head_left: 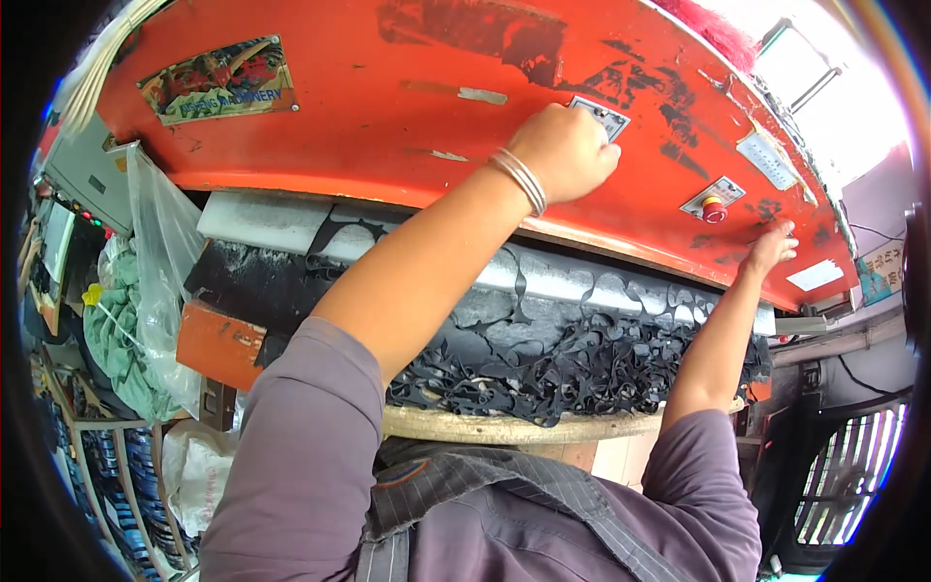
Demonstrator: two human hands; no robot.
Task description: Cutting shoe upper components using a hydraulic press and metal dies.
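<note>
An orange machine panel with chipped paint spans the view in front of me. My left hand, with pale bangles at its wrist, is closed at a small metal plate on the panel. Whatever its fingers have hold of is hidden behind the hand. Farther right, my right hand rests near the panel's lower edge, fingers stretched out. Just left of it a red mushroom-shaped button sits on another metal plate. Below the panel lies black sheet scrap, cut full of holes and heaped in tangled strips.
A pale curved ledge runs between the scrap and my body. Clear plastic sheeting and a green cloth bundle hang at the left, near a grey control box. A barred window is at the lower right.
</note>
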